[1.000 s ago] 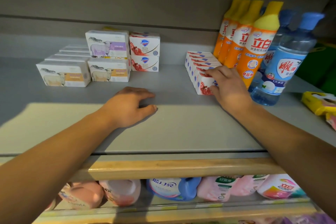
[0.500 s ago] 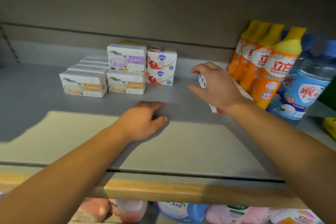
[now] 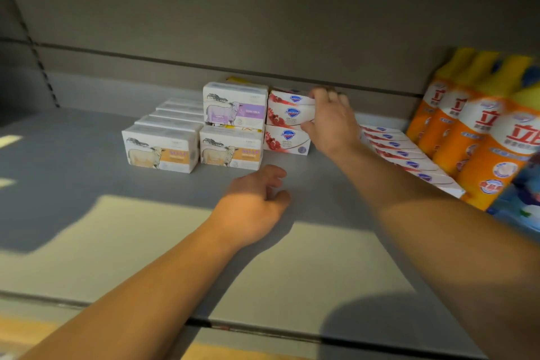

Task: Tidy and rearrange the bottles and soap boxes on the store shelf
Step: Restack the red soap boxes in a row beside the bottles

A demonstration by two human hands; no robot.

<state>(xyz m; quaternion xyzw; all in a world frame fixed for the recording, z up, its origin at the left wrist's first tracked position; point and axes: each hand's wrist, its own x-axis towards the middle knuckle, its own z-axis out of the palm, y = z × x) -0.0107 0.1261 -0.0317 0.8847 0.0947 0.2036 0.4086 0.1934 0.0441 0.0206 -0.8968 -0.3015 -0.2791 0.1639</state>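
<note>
Right hand (image 3: 331,123) grips a red-and-white soap box (image 3: 290,100) by its right end, at the top of a stack of like boxes (image 3: 287,139) near the back wall of the grey shelf (image 3: 117,213). Sheep-print soap boxes (image 3: 230,126) stand touching the stack's left side. Left hand (image 3: 252,207) rests on bare shelf, fingers loosely curled, holding nothing. A row of red-and-white boxes (image 3: 409,155) lies beside orange bottles (image 3: 473,137) at right. Open surface extends to the front edge.

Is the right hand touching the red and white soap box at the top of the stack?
Touching. The head view shows the right hand gripping the red and white soap box, thumb on top.
</note>
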